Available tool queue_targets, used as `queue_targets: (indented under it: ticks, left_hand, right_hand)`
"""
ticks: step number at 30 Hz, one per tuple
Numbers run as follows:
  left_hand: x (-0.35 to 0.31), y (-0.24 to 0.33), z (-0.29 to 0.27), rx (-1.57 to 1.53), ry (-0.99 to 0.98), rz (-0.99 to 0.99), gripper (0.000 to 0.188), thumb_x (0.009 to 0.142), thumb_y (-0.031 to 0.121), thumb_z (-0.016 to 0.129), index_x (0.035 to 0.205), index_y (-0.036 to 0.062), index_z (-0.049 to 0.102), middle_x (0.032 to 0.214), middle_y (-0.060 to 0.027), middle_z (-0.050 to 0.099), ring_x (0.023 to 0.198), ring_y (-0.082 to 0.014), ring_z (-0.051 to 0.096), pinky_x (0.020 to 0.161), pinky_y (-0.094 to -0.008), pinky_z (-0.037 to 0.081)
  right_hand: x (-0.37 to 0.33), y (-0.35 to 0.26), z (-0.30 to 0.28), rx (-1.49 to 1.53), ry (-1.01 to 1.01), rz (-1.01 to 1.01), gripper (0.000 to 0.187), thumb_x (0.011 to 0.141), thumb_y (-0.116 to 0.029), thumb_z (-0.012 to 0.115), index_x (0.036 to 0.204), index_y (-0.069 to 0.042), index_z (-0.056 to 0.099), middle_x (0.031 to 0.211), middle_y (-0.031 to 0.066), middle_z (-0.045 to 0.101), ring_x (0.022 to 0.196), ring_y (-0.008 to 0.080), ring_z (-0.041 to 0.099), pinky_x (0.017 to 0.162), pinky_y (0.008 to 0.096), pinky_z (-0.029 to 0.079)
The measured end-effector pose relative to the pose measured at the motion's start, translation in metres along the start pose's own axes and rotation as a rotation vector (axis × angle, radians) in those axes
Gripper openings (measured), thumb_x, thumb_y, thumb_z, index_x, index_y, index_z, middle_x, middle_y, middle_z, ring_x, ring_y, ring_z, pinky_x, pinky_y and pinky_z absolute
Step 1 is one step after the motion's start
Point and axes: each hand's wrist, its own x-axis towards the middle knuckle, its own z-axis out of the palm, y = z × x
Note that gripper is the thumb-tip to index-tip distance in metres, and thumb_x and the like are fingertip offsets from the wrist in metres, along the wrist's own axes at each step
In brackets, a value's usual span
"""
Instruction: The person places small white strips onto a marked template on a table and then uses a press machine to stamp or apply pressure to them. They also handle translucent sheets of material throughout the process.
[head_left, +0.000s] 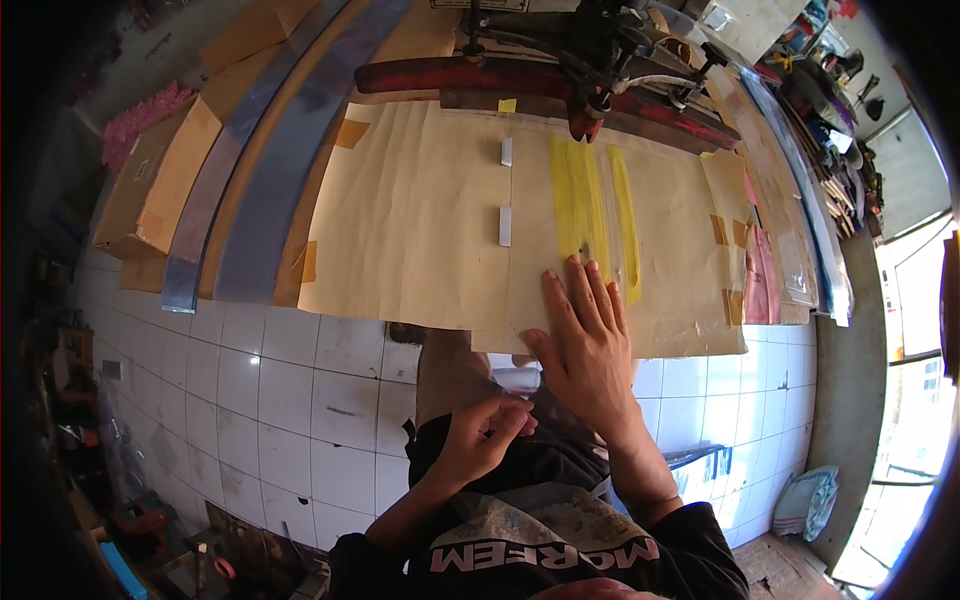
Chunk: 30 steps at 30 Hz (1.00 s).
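Observation:
My right hand [583,335] lies flat, fingers stretched out, on the near part of a brown paper-covered board [410,220]. Its fingertips reach the lower end of a wide yellow tape strip [577,195]; a narrower yellow strip [625,220] runs alongside. To the left of these, two small white blocks [505,227] sit one beyond the other. My left hand [488,435] is closed, fingers curled, over my lap below the board's near edge. What it holds, if anything, cannot be made out. Whitish, see-through material [517,379] shows just beyond it.
A red and black metal clamping bar [450,77] spans the board's far side. Long bluish clear plastic strips [262,220] and a cardboard box [160,185] lie at the left. Clear plastic sheets [790,230] lie along the right. White floor tiles [285,400] show below.

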Motion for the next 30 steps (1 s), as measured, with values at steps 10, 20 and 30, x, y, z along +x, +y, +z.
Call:
queue_targets:
  ticks: [10,20,30]
  left_hand:
    - [0.0,0.001,0.002,0.007,-0.004,-0.007,0.02,0.099,0.013,0.056,0.107,-0.0041,0.062,0.088,-0.0125,0.068,0.084,-0.0177,0.068,0.079,-0.0323,0.058]
    - [0.005,0.001,0.001,0.003,0.032,-0.038,0.02,0.097,0.013,0.06,0.105,-0.0054,0.062,0.088,-0.0112,0.069,0.083,-0.0153,0.069,0.078,-0.0283,0.056]
    - [0.012,-0.008,-0.004,0.043,0.009,-0.091,0.025,0.099,0.02,0.059,0.109,-0.0037,0.061,0.088,-0.0124,0.067,0.083,-0.0188,0.067,0.079,-0.0329,0.056]
  right_hand:
    - [-0.001,0.001,0.0,0.002,0.004,-0.002,0.057,0.092,-0.034,0.059,0.14,-0.006,0.049,0.147,0.0221,0.041,0.139,0.0408,0.035,0.114,0.0522,0.023]
    - [0.003,0.002,0.0,0.032,0.011,-0.011,0.057,0.091,-0.032,0.061,0.14,-0.006,0.048,0.147,0.0224,0.041,0.139,0.0417,0.034,0.114,0.0528,0.024]
    - [-0.001,0.012,-0.011,0.192,-0.015,0.03,0.059,0.087,-0.028,0.066,0.138,-0.004,0.05,0.146,0.0234,0.042,0.139,0.0419,0.036,0.113,0.0539,0.026]
